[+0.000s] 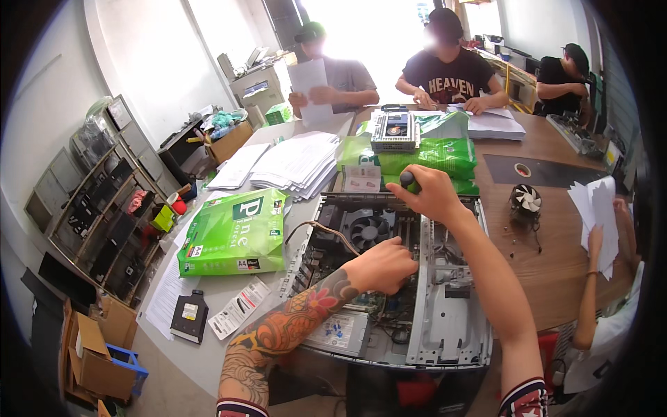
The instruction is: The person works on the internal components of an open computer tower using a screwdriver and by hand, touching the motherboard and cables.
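Note:
An opened desktop computer case [455,326] lies flat in front of me, its inside showing. My right hand [436,197], at the case's far edge, is wrapped round the dark handle of a screwdriver [410,183]; its tip cannot be made out. Over the middle of the case, my left hand [385,266] has its fingers curled down among the parts, and what they hold is hidden. Beyond it sits a black cooling fan [368,229]. A power supply [339,332] with a label is at the near left of the case, and a brown cable [326,228] loops over its left side.
Left of the case are a green paper pack [229,236], paper stacks [295,163], a black drive [189,316] and a packaged item [240,308]. A metal drive unit [394,131] rests on green packs [438,153] beyond. A loose fan [526,201] stands right. Several people sit around.

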`<action>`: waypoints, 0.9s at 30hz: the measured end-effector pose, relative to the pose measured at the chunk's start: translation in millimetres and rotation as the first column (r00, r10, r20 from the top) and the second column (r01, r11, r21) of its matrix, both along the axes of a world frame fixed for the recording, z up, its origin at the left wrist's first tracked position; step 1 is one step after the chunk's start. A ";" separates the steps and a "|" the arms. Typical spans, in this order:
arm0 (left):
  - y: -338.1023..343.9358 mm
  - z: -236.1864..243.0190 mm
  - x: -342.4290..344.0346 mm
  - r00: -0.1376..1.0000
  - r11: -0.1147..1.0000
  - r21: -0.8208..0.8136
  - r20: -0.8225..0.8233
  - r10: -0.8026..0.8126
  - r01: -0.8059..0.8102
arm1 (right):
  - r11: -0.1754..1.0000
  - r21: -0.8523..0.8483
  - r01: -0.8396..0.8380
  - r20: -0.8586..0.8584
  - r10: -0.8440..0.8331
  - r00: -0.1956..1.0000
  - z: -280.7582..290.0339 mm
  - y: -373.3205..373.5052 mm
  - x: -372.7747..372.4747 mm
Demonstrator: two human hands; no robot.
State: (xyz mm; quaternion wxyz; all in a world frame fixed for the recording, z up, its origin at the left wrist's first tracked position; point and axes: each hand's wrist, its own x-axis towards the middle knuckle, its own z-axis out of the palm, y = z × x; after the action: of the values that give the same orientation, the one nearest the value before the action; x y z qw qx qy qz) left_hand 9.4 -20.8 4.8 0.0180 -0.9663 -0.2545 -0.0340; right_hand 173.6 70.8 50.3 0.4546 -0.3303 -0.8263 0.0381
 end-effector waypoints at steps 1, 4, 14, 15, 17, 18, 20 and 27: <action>-0.3 -0.6 0.2 0.999 1.000 0.009 0.037 0.007 -0.007 | 1.000 -0.001 -0.001 -0.003 0.001 1.000 -0.6 0.3 -1.1; -2.7 1.7 2.2 0.998 0.999 0.015 -0.038 0.046 -0.045 | 0.999 0.029 -0.016 -0.012 0.017 1.000 -2.2 1.9 -1.8; -4.2 -1.4 2.2 0.999 0.998 0.038 -0.006 0.044 -0.044 | 1.000 0.017 -0.008 -0.003 0.008 1.000 0.3 0.5 -1.5; -3.5 -2.0 2.0 0.999 0.997 0.068 0.030 0.029 -0.031 | 1.000 -0.004 0.001 0.013 -0.001 1.000 2.4 0.0 -1.2; -4.0 -4.4 2.4 0.998 0.995 0.099 0.068 0.010 -0.016 | 1.000 0.027 -0.008 -0.006 0.008 1.000 -3.0 0.0 -2.6; -4.9 -3.4 3.2 0.999 0.997 0.073 0.024 0.026 -0.027 | 0.998 0.063 -0.018 -0.027 0.020 0.999 -2.7 0.9 -2.4; -3.3 -0.1 4.9 0.999 0.998 0.053 -0.019 0.038 -0.037 | 0.997 0.070 -0.024 -0.026 0.026 0.999 1.0 2.3 0.2; -3.3 -1.8 3.3 0.999 0.999 0.029 -0.024 0.041 -0.040 | 0.998 0.053 -0.014 0.003 0.014 1.000 -1.4 -1.8 -1.7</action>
State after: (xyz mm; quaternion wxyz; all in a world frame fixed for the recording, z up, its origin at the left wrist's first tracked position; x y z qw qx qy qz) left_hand 12.7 -24.1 3.0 0.0354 -0.9609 -0.2733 -0.0253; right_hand 172.0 69.0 48.9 0.4618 -0.3124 -0.8300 0.0189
